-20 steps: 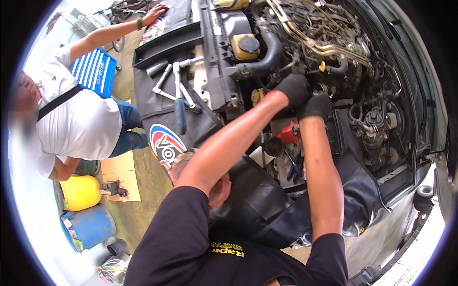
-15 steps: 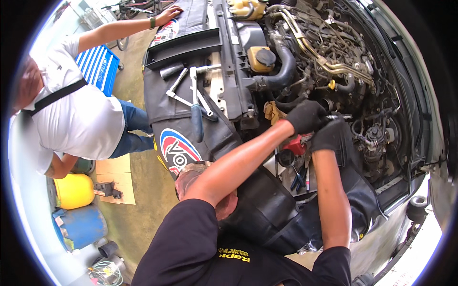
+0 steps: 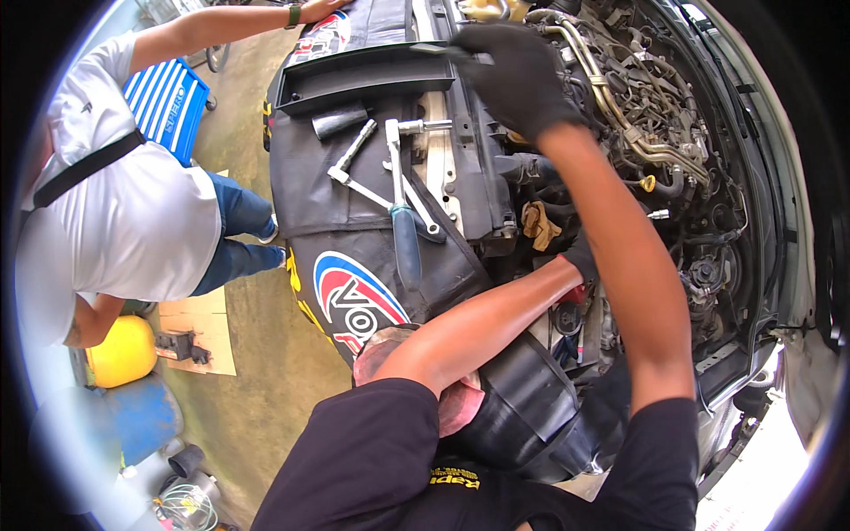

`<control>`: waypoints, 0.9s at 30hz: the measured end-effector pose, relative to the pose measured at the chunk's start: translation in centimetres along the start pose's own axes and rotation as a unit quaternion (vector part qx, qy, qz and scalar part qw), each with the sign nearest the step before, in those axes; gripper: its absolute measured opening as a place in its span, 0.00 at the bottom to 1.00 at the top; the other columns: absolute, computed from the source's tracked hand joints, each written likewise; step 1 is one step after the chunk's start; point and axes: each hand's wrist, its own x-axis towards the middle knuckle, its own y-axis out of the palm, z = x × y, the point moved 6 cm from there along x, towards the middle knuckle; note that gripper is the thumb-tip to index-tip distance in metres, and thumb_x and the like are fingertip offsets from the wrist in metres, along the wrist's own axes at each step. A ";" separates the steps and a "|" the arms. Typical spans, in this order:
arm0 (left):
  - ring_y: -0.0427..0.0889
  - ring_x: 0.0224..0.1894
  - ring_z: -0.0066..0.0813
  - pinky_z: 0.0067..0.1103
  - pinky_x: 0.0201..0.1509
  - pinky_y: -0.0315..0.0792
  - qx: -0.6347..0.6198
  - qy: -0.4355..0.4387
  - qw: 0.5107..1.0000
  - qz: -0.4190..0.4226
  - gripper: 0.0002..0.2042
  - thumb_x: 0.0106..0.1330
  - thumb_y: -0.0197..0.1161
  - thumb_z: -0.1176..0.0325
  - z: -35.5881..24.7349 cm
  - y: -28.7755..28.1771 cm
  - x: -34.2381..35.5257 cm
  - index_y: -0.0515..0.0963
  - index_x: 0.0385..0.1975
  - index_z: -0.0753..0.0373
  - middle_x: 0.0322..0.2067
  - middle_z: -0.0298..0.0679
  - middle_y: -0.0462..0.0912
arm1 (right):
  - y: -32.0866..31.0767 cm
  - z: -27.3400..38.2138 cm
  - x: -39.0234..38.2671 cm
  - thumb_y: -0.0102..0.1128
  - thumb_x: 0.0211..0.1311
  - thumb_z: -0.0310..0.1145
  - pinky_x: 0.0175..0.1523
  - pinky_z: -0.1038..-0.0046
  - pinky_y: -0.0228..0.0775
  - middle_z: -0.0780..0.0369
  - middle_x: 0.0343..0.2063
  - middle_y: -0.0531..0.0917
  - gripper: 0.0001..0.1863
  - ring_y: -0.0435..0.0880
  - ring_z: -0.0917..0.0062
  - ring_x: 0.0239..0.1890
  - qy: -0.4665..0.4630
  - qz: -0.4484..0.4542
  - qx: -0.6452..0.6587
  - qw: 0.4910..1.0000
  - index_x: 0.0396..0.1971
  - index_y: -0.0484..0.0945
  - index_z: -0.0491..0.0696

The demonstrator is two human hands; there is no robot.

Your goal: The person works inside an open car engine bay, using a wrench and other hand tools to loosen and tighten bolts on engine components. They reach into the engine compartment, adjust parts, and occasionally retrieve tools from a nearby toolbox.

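Note:
My right hand [image 3: 518,81], in a black glove, is lifted over the right end of a long black tray [image 3: 354,78]. Its fingers are closed on a slim grey metal piece [image 3: 432,49], somewhat blurred by motion. My left hand [image 3: 580,257], also gloved, is low at the front of the engine bay, mostly behind my right forearm, so its fingers are hidden. A shiny metal socket-like tip [image 3: 659,214] sticks out just beyond that forearm. Crumpled brown paper [image 3: 539,226] lies near my left hand. A small red thing [image 3: 568,314] shows below it.
Ratchets and a socket wrench with a blue handle [image 3: 406,248] lie on the black fender cover [image 3: 310,195]. A dark cylinder [image 3: 340,121] is beside the tray. The engine [image 3: 637,97] fills the right. A person in a white shirt [image 3: 150,212] stands left, near a blue tool cabinet [image 3: 168,106].
My right hand has left my left hand and swung up and left to the tray, its forearm now crossing the left one. My left hand has shifted slightly lower.

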 end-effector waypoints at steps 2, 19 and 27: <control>0.79 0.44 0.52 0.38 0.48 0.72 -0.009 -0.015 1.000 0.009 0.12 0.63 0.61 0.63 -0.3 0.4 -0.1 0.78 0.43 0.62 0.38 0.51 0.82 | 6.6 -1.8 2.3 0.60 0.60 0.41 0.49 0.58 0.73 0.58 0.34 0.86 0.11 0.84 0.59 0.40 0.039 0.099 -0.067 0.992 0.35 0.85 0.52; 0.82 0.35 0.52 0.40 0.41 0.74 0.107 -0.038 0.984 0.139 0.11 0.61 0.61 0.61 -0.2 -1.2 2.7 0.84 0.32 0.62 0.31 0.51 0.83 | -19.9 -11.5 -19.0 0.60 0.62 0.44 0.45 0.60 0.74 0.54 0.35 0.85 0.16 0.83 0.58 0.38 0.159 -0.045 -0.161 0.973 0.38 0.83 0.46; 0.82 0.40 0.58 0.41 0.44 0.76 0.178 -0.039 0.944 0.274 0.12 0.54 0.64 0.64 1.3 10.3 3.8 0.83 0.34 0.63 0.31 0.57 0.82 | -19.4 -17.8 -38.1 0.54 0.59 0.36 0.46 0.55 0.73 0.51 0.34 0.85 0.12 0.84 0.55 0.38 0.410 0.070 -0.092 0.905 0.31 0.83 0.45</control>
